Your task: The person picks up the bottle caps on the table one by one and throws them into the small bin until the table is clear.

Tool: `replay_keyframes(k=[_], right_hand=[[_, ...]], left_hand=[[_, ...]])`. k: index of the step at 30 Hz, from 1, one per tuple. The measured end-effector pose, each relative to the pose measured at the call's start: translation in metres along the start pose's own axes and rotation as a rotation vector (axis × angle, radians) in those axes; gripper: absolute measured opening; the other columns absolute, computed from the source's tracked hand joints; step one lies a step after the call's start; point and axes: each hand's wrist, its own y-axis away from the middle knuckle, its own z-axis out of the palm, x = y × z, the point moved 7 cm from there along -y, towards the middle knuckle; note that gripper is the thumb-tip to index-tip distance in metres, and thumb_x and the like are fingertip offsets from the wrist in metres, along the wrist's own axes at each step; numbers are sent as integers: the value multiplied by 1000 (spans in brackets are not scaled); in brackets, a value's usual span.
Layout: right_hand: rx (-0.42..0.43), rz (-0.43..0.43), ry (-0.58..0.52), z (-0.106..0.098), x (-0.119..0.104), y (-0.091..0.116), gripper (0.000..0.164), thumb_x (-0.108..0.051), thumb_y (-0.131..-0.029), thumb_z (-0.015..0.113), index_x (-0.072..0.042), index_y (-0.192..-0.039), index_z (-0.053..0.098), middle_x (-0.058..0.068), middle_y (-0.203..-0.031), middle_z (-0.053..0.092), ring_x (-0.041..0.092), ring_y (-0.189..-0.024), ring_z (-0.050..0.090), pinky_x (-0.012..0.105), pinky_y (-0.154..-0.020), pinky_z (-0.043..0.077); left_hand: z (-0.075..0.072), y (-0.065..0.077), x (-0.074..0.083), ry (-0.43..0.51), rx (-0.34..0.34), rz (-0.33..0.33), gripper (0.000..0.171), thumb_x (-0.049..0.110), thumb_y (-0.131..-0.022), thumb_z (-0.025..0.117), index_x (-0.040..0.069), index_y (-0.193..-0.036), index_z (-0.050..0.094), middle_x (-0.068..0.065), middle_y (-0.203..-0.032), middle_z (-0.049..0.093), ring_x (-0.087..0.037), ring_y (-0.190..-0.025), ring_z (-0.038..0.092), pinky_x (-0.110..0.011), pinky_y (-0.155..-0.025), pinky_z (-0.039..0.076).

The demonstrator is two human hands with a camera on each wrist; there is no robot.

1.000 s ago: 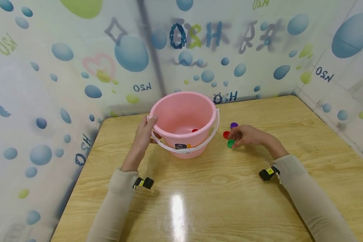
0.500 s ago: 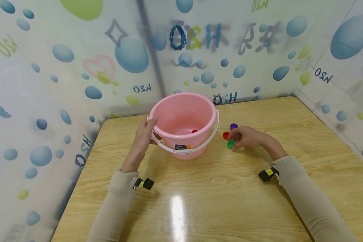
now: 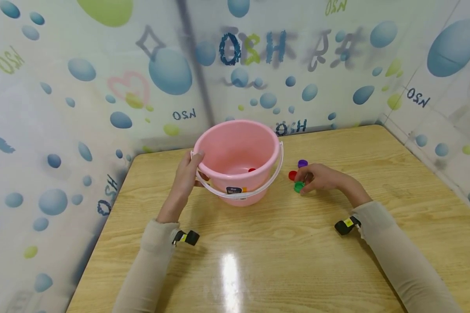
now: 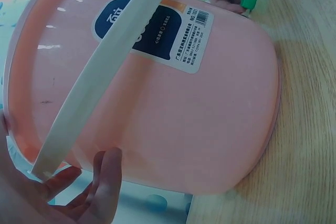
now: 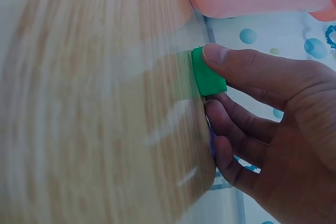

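A pink bucket [image 3: 235, 141] stands on the table, its white handle [image 4: 97, 72] hanging down across the front. My left hand [image 3: 185, 178] grips the bucket's left rim, thumb over the edge and fingers against the outer wall. To the right of the bucket, my right hand [image 3: 325, 178] pinches a green bottle cap [image 5: 209, 72] between thumb and fingers, right at the tabletop. Just behind it are a red bottle cap [image 3: 293, 175] and a purple bottle cap [image 3: 303, 163]. Inside the bucket a small red piece [image 3: 252, 170] shows, partly hidden by the front rim.
The wooden table [image 3: 282, 252] reaches back to a wall [image 3: 235, 95] covered with printed bubbles and letters. Black wrist cameras sit on both sleeves, one at the left cuff [image 3: 188, 237] and one at the right cuff [image 3: 346, 225].
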Motion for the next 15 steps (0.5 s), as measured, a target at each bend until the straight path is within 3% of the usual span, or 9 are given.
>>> replay_keyframes(k=[4, 10, 15], right_hand=[[-1, 12, -10, 0, 3, 1, 33, -14, -85, 85, -5, -113, 71, 9, -106, 70, 21, -93, 61, 26, -82, 55], [-7, -7, -9, 0, 1, 2, 33, -13, -85, 84, -2, -113, 70, 12, -107, 70, 21, -92, 61, 26, -80, 55], [-15, -23, -1, 0, -1, 2, 32, -13, -86, 83, -2, -113, 70, 12, -107, 70, 21, -94, 62, 29, -83, 55]], left_hand=[[2, 1, 1, 10, 5, -3, 51, 52, -105, 45, 7, -129, 49, 0, -72, 60, -24, -72, 63, -34, -58, 60], [4, 0, 1, 19, 1, 6, 47, 53, -104, 44, 13, -129, 47, 0, -74, 59, -39, -80, 62, -38, -60, 60], [3, 0, 0, 25, 6, -6, 46, 54, -104, 44, 15, -128, 47, -1, -76, 59, -37, -80, 62, -40, -62, 61]])
